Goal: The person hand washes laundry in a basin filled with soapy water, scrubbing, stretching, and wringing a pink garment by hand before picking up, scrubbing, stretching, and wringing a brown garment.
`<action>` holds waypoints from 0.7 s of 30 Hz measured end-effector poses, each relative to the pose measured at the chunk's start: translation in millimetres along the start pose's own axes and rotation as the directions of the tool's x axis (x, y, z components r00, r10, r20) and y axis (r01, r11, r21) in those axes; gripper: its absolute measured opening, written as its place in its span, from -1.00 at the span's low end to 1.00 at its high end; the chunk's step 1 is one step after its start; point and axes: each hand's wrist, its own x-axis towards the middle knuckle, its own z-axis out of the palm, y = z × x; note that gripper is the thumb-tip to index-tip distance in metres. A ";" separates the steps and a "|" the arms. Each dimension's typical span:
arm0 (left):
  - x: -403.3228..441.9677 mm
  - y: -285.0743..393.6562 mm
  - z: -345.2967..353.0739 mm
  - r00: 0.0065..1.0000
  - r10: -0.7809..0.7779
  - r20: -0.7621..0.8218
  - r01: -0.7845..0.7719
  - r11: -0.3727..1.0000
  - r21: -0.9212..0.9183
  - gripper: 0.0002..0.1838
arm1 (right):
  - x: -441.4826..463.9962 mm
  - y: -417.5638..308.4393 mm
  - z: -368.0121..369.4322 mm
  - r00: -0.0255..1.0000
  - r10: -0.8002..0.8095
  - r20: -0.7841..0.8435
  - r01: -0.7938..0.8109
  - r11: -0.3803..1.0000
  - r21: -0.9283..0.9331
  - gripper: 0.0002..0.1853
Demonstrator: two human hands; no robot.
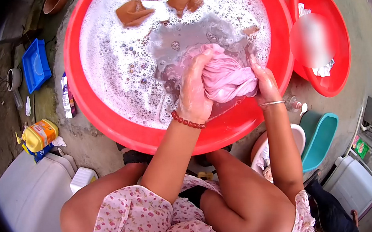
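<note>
Reference: clock positions are read from the centre of the large red tub (278, 124), with 12 at the top of the view. The pink cloth (227, 77) is located at 4 o'clock, inside the rim, bunched and twisted at the surface of the sudsy water (112, 74). The left hand (196, 87) grips the cloth on its 9 o'clock side, thumb laid over the folds. The right hand (265, 79) is curled against its 3 o'clock side, gripping it. The cloth lies between the hands, touching both. Brown cloths (134, 13) float between 11 and 12 o'clock. Outside the tub, a smaller red basin (343, 52) holding white cloth (324, 69) is at 3 o'clock, a teal basin (321, 146) at 4 o'clock, a yellow jug (41, 134) at 8 o'clock and a blue tray (36, 64) at 9 o'clock
</note>
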 end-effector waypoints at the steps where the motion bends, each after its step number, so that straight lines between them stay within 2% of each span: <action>1: 4.6 5.2 -2.7 0.998 -0.019 0.066 0.027 0.993 -0.117 -0.68 | -1.7 -1.1 -7.5 0.999 -0.046 0.029 0.042 0.992 0.119 -0.54; 2: 8.2 2.1 -10.8 0.993 0.116 -0.021 -0.116 0.993 0.014 -0.54 | -5.0 -0.9 -10.4 0.995 -0.091 0.052 0.076 0.968 0.238 -0.57; 3: 7.7 14.5 -29.0 0.987 0.160 -0.022 -0.157 0.983 0.090 -0.54 | 8.6 7.1 13.1 0.986 -0.139 0.095 0.107 0.954 0.281 -0.67; 4: 13.4 8.4 -36.6 0.985 -0.040 -0.166 0.059 0.993 0.106 -0.46 | 15.6 6.6 15.3 0.961 -0.272 0.051 0.268 0.960 0.079 -0.75; 5: 7.2 -4.6 -42.4 0.905 -0.258 -0.337 0.295 0.954 0.061 -0.37 | 10.1 7.1 13.4 0.930 -0.367 0.023 0.367 0.918 -0.151 -0.77; 6: -7.5 -18.9 -33.3 0.809 -0.393 -0.436 0.444 0.896 0.018 -0.21 | -6.3 8.6 21.4 0.932 -0.360 0.034 0.348 0.867 -0.357 -0.80; 7: -15.7 -27.7 -30.1 0.810 -0.510 -0.288 0.516 0.854 -0.061 -0.16 | -24.3 9.0 36.3 0.929 -0.366 0.051 0.334 0.772 -0.540 -0.80; 9: -8.3 -51.5 -49.2 0.893 -0.442 -0.089 0.432 0.895 -0.111 -0.25 | -56.9 8.2 70.6 0.710 -0.589 0.387 0.639 0.306 -0.706 -0.84; 10: -14.1 -41.6 -27.0 0.778 -0.591 -0.213 0.459 0.766 -0.450 -0.44 | -72.0 6.6 86.5 0.637 -0.631 0.444 0.725 0.293 -0.623 -0.85; 11: -9.1 -44.7 -34.8 0.776 -0.596 -0.208 0.462 0.761 -0.455 -0.44 | -79.8 4.8 94.5 0.554 -0.673 0.490 0.801 0.270 -0.535 -0.86; 12: 0.0 -48.7 -51.5 0.853 -0.500 0.150 0.506 0.721 -0.473 -0.53 | -78.7 2.8 91.8 0.555 -0.672 0.491 0.798 0.265 -0.540 -0.86; 13: 6.2 -51.9 -60.0 0.810 -0.324 0.489 0.558 0.685 -0.469 -0.60 | -76.6 -0.3 87.6 0.525 -0.673 0.521 0.797 0.175 -0.578 -0.86; 14: 2.0 -66.8 -60.7 0.806 -0.237 0.542 0.533 0.689 -0.491 -0.64 | -73.3 -2.9 84.2 0.495 -0.672 0.551 0.794 0.092 -0.601 -0.86; 15: -3.3 -77.2 -55.0 0.795 -0.149 0.588 0.510 0.689 -0.515 -0.68 | -58.8 -5.7 74.6 0.475 -0.706 0.525 0.726 -0.022 -0.687 -0.83; 16: -13.7 -68.5 -19.5 0.915 -0.323 0.243 0.402 0.790 -0.463 -0.69 | -36.9 -15.5 63.5 0.562 -0.732 0.385 0.612 0.056 -0.789 -0.81; 17: -24.8 -57.4 10.0 0.903 -0.401 -0.153 0.328 0.875 -0.356 -0.71 | -22.9 -21.9 55.9 0.627 -0.744 0.230 0.481 0.138 -0.866 -0.79; 18: -35.3 -46.7 23.8 0.873 -0.387 -0.296 0.355 0.921 -0.158 -0.69 | -25.7 -19.7 55.4 0.624 -0.748 0.224 0.479 0.140 -0.867 -0.79; 20: -32.4 -47.5 13.0 0.884 -0.366 -0.292 0.329 0.929 -0.168 -0.69 | -37.1 -14.6 55.0 0.622 -0.749 0.231 0.480 0.131 -0.868 -0.77; 21: -31.6 -50.7 1.0 0.889 -0.351 -0.295 0.307 0.933 -0.186 -0.69 | -52.7 -9.4 61.4 0.681 -0.701 0.212 0.513 0.250 -0.821 -0.77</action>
